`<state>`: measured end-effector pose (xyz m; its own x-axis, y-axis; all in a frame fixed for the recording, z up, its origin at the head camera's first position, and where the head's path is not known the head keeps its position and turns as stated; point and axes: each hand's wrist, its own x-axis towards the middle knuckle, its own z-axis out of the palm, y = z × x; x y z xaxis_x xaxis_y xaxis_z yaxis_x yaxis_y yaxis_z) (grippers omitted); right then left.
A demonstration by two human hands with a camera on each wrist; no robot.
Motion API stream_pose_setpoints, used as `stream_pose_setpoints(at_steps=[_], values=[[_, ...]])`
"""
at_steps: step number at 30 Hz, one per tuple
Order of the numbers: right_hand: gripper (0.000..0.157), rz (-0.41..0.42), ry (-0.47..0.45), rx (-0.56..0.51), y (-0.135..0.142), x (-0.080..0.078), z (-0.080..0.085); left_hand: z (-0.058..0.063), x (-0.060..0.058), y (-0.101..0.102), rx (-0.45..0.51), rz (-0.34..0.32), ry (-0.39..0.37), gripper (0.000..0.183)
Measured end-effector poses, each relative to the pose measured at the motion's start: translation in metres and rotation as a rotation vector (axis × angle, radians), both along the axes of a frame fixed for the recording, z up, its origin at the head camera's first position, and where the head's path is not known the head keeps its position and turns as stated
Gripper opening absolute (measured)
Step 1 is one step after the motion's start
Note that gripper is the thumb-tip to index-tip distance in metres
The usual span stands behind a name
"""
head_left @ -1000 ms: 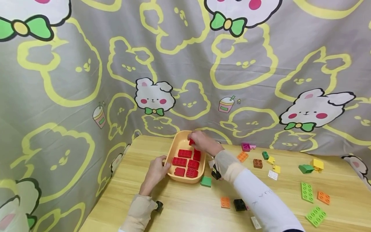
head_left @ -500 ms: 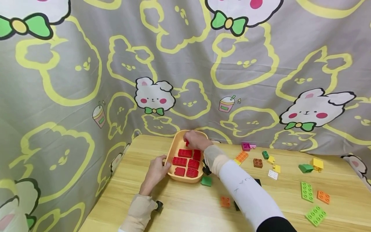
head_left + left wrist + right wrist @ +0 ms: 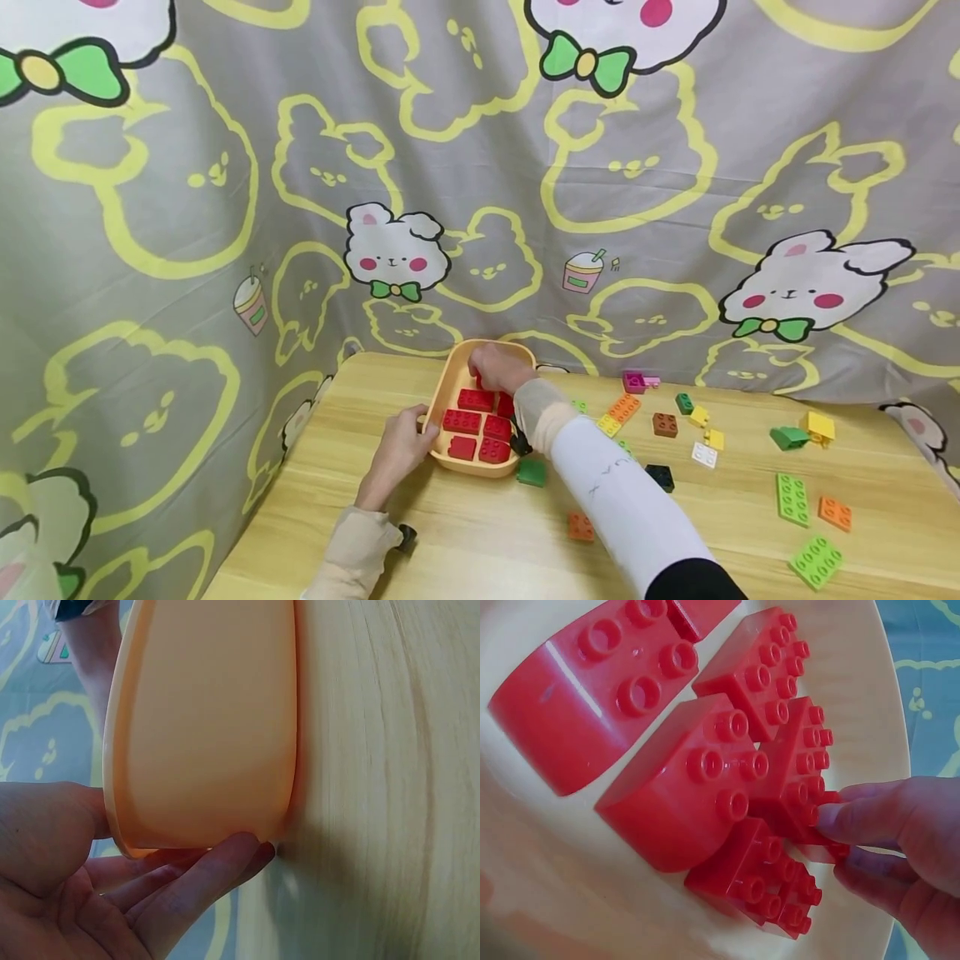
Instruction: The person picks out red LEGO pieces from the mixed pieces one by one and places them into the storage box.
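My left hand (image 3: 401, 446) holds the near-left side of an orange-yellow plastic tray (image 3: 480, 470). In the left wrist view its thumb lies at the rim, and the fingers bend against the outer wall (image 3: 210, 720). Over the far part of the tray, my right hand (image 3: 501, 369) pinches a red toy brick (image 3: 819, 853) between thumb and fingers. That brick is mostly hidden behind the fingers and a studded red brick (image 3: 795, 769). Several other red bricks (image 3: 461, 421) lie in the tray, some with rounded ends (image 3: 675, 795).
Just right of the tray sits a green brick (image 3: 531, 473). Across the wooden table (image 3: 450, 542) lie loose bricks: orange (image 3: 581, 527), black (image 3: 660, 477), brown (image 3: 665, 424), white (image 3: 704, 454) and lime (image 3: 817, 562). A patterned curtain (image 3: 480, 167) hangs behind and left.
The right hand has moved left and slightly nearer within the tray, carrying the red brick lower beside the others. My left hand keeps its hold on the tray.
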<state>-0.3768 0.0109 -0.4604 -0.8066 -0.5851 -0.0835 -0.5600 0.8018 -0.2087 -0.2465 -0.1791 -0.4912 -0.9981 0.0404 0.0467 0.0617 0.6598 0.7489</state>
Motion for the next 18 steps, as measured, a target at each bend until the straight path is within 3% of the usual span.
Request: stream_pose_setpoints(at_steps=[12, 18], values=[[0.019, -0.013, -0.037, 0.001, -0.0019, -0.0008, -0.0025, -0.0002, -0.0001, 0.0009, 0.014, 0.014, -0.026, 0.035], [0.022, -0.031, -0.100, -0.045, 0.0024, 0.0005, 0.0025, 0.0006, 0.0000, 0.0014, 0.008, 0.012, -0.039, 0.037]])
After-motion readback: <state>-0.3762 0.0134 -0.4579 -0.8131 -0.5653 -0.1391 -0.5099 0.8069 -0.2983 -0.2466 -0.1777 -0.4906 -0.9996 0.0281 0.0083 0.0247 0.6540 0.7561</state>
